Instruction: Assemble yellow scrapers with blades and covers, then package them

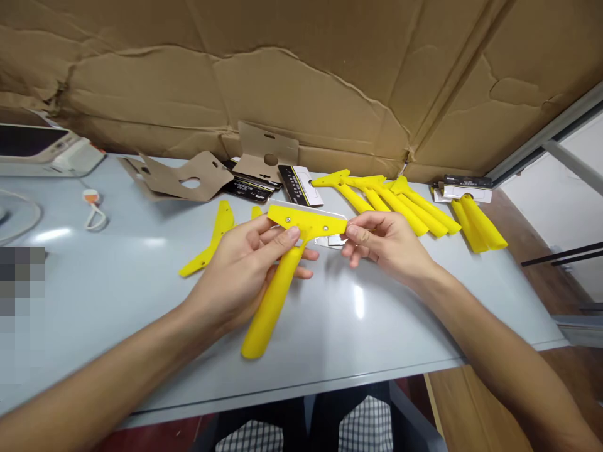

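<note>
With the left hand [247, 260] gripping the yellow scraper [284, 271], the right hand [389, 247], fingers pinching its end, should avoid the blade [306, 209].

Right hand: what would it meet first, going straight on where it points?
Probably the yellow scraper in the left hand; the right hand's fingertips seem to touch its end.

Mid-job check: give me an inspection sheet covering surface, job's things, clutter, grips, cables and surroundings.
Surface: glossy pale table, glare spots showing
Job's things: yellow scraper held above the table; more yellow handles lie at back right
Clutter: folded brown cardboard and black-and-white packaging at the back; white device, far left
Grippers: left grip holds the scraper near its head; right grip has fingertips at the head's right end, pinch unclear
Cables: white cable, left
Surroundings: cardboard wall behind
</note>
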`<action>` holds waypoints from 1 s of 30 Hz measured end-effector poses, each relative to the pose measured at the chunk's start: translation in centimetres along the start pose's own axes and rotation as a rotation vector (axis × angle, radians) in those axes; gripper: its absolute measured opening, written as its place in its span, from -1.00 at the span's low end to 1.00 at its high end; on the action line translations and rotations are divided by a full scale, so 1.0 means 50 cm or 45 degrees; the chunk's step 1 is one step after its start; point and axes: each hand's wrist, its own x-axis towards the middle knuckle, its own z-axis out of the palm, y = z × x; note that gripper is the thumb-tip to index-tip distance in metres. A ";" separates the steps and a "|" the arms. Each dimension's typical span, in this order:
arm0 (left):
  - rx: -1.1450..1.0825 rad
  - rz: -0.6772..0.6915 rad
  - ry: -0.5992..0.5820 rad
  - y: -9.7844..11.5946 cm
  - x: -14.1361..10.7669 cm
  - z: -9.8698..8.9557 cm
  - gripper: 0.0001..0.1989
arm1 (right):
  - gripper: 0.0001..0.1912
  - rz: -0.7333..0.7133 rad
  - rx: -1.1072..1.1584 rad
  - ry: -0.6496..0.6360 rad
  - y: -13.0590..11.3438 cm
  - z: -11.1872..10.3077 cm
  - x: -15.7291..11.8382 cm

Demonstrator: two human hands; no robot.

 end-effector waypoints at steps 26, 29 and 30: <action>0.593 -0.116 -0.484 -0.021 -0.024 0.005 -0.26 | -0.96 -0.854 -0.651 0.221 0.003 0.008 -0.007; 0.415 -0.230 -0.499 -0.023 -0.021 0.009 -0.18 | -0.91 -0.971 -0.768 0.285 -0.006 0.002 -0.008; 0.359 -0.259 -0.502 -0.024 -0.020 0.010 -0.17 | -0.89 -0.991 -0.823 0.239 -0.009 0.000 -0.009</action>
